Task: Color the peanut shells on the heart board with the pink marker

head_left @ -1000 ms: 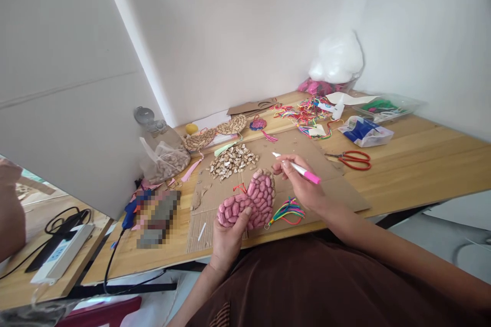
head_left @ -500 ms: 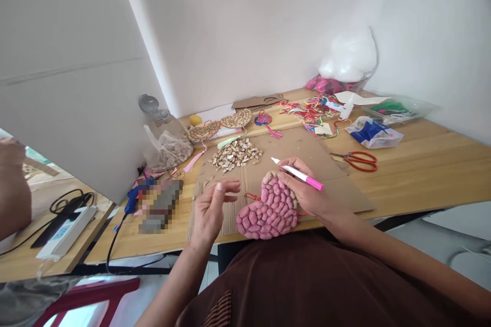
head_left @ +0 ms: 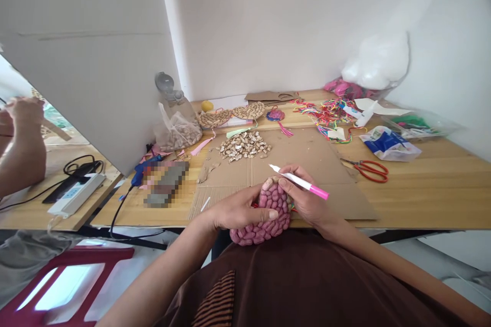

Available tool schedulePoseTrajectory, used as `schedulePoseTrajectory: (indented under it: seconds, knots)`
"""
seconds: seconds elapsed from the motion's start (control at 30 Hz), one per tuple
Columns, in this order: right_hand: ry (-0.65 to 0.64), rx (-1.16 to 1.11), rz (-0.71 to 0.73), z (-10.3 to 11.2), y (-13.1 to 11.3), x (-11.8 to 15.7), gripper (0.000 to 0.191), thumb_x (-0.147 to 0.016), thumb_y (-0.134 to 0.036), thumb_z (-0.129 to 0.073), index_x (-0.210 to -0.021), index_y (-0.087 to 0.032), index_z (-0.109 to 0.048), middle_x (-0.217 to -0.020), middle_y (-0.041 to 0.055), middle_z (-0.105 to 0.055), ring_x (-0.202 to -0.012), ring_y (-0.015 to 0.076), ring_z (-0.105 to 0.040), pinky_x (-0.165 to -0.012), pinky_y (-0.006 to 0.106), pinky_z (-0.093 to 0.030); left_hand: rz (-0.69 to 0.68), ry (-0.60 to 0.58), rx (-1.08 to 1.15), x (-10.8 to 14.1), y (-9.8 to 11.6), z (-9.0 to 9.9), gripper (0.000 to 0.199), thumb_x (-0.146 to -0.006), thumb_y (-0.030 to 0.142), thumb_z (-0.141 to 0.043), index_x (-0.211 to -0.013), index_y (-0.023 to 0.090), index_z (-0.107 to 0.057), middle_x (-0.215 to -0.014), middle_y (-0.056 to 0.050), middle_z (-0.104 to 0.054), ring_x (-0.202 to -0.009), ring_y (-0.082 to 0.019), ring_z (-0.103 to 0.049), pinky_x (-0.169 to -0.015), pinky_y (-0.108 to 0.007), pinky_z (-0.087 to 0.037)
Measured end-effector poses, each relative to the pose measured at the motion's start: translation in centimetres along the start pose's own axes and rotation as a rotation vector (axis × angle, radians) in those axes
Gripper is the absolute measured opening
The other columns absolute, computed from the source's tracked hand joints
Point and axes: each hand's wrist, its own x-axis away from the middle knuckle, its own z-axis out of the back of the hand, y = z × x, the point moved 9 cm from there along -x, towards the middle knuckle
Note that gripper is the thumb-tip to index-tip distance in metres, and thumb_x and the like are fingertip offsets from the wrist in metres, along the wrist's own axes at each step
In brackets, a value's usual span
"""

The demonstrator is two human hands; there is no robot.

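A heart-shaped piece covered in pink peanut shells [head_left: 268,225] rests at the table's front edge, against the brown apron. Its top tip is uncoloured tan. My left hand [head_left: 243,209] grips its left side, thumb on the front and fingers hidden behind. My right hand [head_left: 307,199] holds a white marker with a pink end [head_left: 303,183], its pale tip pointing left above the piece; the right thumb also touches the piece's upper right edge. Behind the hands, a pile of shell halves [head_left: 245,146] lies on the cardboard sheet [head_left: 295,153].
Red-handled scissors [head_left: 372,170], a blue-white packet [head_left: 389,143] and coloured threads [head_left: 330,112] lie to the right. At left are a bag of shells [head_left: 178,130], a blue glue gun [head_left: 143,169] and a power strip [head_left: 76,194]. Another person's arm [head_left: 25,138] shows far left.
My left hand has moved right and taken hold of the pink piece. A small white stick now shows on the cardboard's left. The view has shifted left.
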Motion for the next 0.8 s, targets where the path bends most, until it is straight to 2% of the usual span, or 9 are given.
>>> schedulePoseTrajectory:
  seconds: [0.2, 0.33, 0.47, 0.6, 0.7, 0.8]
  knots:
    - [-0.024, 0.018, 0.024, 0.1, -0.9, 0.2, 0.017, -0.087, -0.040, -0.071, -0.096, -0.028, -0.062, -0.093, 0.0004, -0.068, -0.089, 0.0197, -0.065, -0.078, 0.033, -0.054, -0.049, -0.069, 0.048, -0.9, 1.4, -0.9, 0.053, -0.083, 0.039, -0.072, -0.131, 0.019, -0.066, -0.124, -0.013, -0.071, -0.121, -0.034, -0.064, -0.105, -0.045, -0.050]
    - [-0.016, 0.045, 0.041, 0.7, -0.7, 0.4, 0.017, -0.089, -0.041, -0.068, -0.098, -0.028, -0.062, -0.093, 0.0009, -0.068, -0.088, 0.0194, -0.065, -0.077, 0.033, -0.054, -0.037, -0.059, 0.178, -1.6, 0.5, -1.4, 0.060, -0.078, 0.044, -0.077, -0.131, 0.019, -0.066, -0.127, -0.015, -0.069, -0.123, -0.036, -0.062, -0.106, -0.048, -0.048]
    - [-0.009, 0.094, 0.067, 1.3, -0.7, 0.7, 0.017, -0.088, -0.041, -0.071, -0.098, -0.028, -0.065, -0.093, 0.0008, -0.068, -0.089, 0.0193, -0.064, -0.079, 0.033, -0.053, 0.023, 0.006, 0.459, -2.1, -1.2, -2.3, 0.064, -0.065, 0.047, -0.085, -0.121, 0.018, -0.071, -0.121, -0.016, -0.072, -0.125, -0.039, -0.061, -0.107, -0.052, -0.047]
    - [-0.017, 0.146, 0.081, 1.6, -0.9, 0.7, 0.019, -0.088, -0.045, -0.071, -0.098, -0.029, -0.067, -0.093, 0.0013, -0.067, -0.083, 0.0190, -0.062, -0.074, 0.033, -0.053, 0.069, 0.035, 0.698, -2.1, -1.8, -3.7, 0.062, -0.063, 0.044, -0.083, -0.119, 0.020, -0.071, -0.119, -0.015, -0.074, -0.124, -0.038, -0.062, -0.107, -0.051, -0.047]
    - [-0.035, 0.207, 0.086, 1.7, -1.4, 0.6, 0.022, -0.091, -0.046, -0.067, -0.103, -0.028, -0.068, -0.092, 0.0025, -0.068, -0.081, 0.0194, -0.063, -0.073, 0.032, -0.052, 0.093, 0.037, 0.721, -2.1, -1.8, -4.1, 0.067, -0.065, 0.039, -0.082, -0.126, 0.019, -0.066, -0.120, -0.014, -0.073, -0.122, -0.038, -0.064, -0.107, -0.050, -0.046]
    - [-0.003, 0.356, 0.171, 2.2, -3.7, 0.6, 0.030, -0.098, -0.050, -0.054, -0.109, -0.027, -0.069, -0.092, 0.0049, -0.069, -0.089, 0.0220, -0.064, -0.077, 0.034, -0.051, 0.133, 0.074, 0.675, -2.1, -2.2, -3.5, 0.074, -0.068, 0.032, -0.082, -0.136, 0.019, -0.057, -0.125, -0.015, -0.071, -0.123, -0.037, -0.063, -0.108, -0.052, -0.045]
